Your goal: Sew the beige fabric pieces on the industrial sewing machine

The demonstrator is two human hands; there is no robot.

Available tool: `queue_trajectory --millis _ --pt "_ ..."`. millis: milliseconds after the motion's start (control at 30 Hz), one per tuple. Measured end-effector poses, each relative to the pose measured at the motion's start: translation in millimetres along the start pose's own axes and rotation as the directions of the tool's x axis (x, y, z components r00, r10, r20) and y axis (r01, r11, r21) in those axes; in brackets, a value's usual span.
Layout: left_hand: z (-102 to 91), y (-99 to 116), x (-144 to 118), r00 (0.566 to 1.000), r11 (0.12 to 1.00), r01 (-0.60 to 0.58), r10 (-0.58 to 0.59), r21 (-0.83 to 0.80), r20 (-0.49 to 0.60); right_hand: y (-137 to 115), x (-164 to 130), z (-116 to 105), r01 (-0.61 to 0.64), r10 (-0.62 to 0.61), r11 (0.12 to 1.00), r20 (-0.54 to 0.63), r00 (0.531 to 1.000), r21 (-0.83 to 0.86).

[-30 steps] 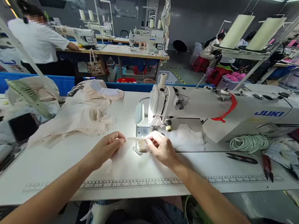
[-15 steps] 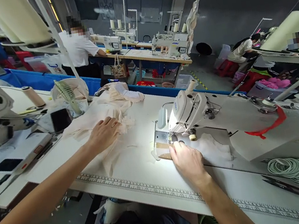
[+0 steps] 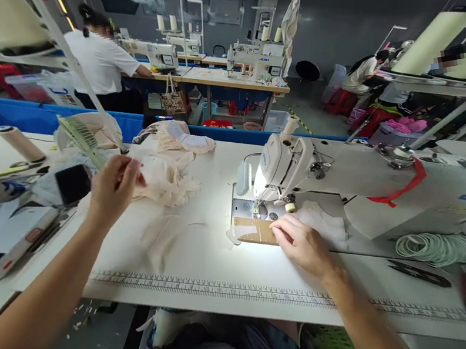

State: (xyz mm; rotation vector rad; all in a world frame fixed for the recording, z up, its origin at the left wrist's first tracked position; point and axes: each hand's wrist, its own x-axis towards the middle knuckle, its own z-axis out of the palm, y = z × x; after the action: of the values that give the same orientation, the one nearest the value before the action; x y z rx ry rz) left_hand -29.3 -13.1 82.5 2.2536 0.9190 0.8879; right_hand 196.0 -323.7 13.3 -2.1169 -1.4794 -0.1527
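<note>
My left hand (image 3: pixel 115 185) is raised at the near-left side of a heap of pale peach fabric (image 3: pixel 169 179). Its fingers are curled together, and whatever they may hold does not show. Thumb and fingertips of my right hand (image 3: pixel 304 243) are pressed together at the right part of a tan plate (image 3: pixel 251 232) in front of the needle area. I cannot make out what is in that pinch. Over the plate stands a white sewing machine (image 3: pixel 273 162) with its lamp lit. A piece of thin whitish cloth (image 3: pixel 324 222) lies right of the needle, beyond my right hand.
A printed ruler (image 3: pixel 216 284) runs along the table's front edge. Snips (image 3: pixel 419 274) and a coil of pale green cord (image 3: pixel 435 248) lie at right. A phone (image 3: pixel 74 184), a small green fan (image 3: pixel 81 141) and a thread cone (image 3: pixel 21 143) are at left. A co-worker (image 3: pixel 101 65) sits beyond.
My left hand has lifted off the fabric and moved left, its fingers curling in. My right hand has shifted right along the tan plate, uncovering more of it. The view has shifted slightly.
</note>
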Motion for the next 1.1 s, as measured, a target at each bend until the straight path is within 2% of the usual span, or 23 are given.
queue_trajectory --millis 33,67,100,167,200,233,267,333,467,567,700,800,900,1033,1100 --pt "0.3 5.3 -6.9 0.997 0.999 -0.045 0.043 0.027 0.060 -1.9 -1.3 0.6 0.036 -0.036 0.999 -0.014 0.999 0.033" --pt "4.1 9.8 -14.7 0.981 0.994 -0.098 0.089 0.044 0.175 -3.7 -2.5 1.5 0.081 -0.079 0.995 -0.024 0.997 0.067" --pt "11.3 13.4 -22.8 0.937 0.988 -0.149 0.128 0.042 0.324 -5.3 -3.3 2.7 0.129 -0.127 0.987 -0.028 0.992 0.095" --pt "33.0 17.7 -36.6 0.792 0.977 -0.213 0.187 -0.024 0.580 -7.6 -4.4 5.4 0.221 -0.221 0.968 -0.013 0.975 0.120" --pt "45.4 18.3 -40.6 0.727 0.972 -0.222 0.215 -0.073 0.653 -8.6 -4.7 6.7 0.258 -0.260 0.960 0.007 0.966 0.112" --pt "57.2 17.8 -41.6 0.687 0.968 -0.223 0.238 -0.112 0.687 -9.5 -4.9 7.8 0.282 -0.286 0.955 0.036 0.958 0.089" --pt "67.3 16.5 -39.6 0.671 0.965 -0.222 0.253 -0.137 0.697 -10.7 -5.1 8.8 0.295 -0.299 0.954 0.067 0.952 0.055" --pt "80.3 13.4 -28.5 0.677 0.966 -0.216 0.253 -0.142 0.691 -13.5 -5.3 10.6 0.301 -0.295 0.953 0.127 0.947 -0.029" --pt "86.5 23.5 -7.2 0.706 0.973 -0.219 0.210 -0.072 0.676 -19.5 -5.0 14.2 0.301 -0.268 0.935 0.183 0.946 -0.185" --pt "99.9 48.5 -12.2 0.680 0.962 -0.207 0.272 -0.178 0.681 -21.9 -4.4 16.5 0.296 -0.247 0.920 0.209 0.946 -0.256" --pt "137.5 72.6 -27.0 0.631 0.933 -0.063 0.312 -0.353 0.710 -21.9 -4.6 17.9 0.292 -0.231 0.910 0.224 0.947 -0.295" --pt "157.4 73.8 -29.6 0.651 0.939 -0.040 0.284 -0.341 0.704 -20.8 -5.2 18.6 0.289 -0.233 0.915 0.218 0.948 -0.281" --pt "161.5 69.9 -28.2 0.666 0.949 -0.027 0.252 -0.314 0.702 -19.6 -5.8 19.5 0.280 -0.229 0.923 0.209 0.951 -0.265" --pt "159.7 65.9 -25.7 0.623 0.940 0.066 0.222 -0.333 0.750 -18.1 -6.0 19.6 0.261 -0.212 0.931 0.205 0.956 -0.255" --pt "160.8 64.1 -24.1 0.616 0.939 0.081 0.217 -0.335 0.757 -17.7 -5.7 19.0 0.259 -0.211 0.934 0.206 0.956 -0.245"
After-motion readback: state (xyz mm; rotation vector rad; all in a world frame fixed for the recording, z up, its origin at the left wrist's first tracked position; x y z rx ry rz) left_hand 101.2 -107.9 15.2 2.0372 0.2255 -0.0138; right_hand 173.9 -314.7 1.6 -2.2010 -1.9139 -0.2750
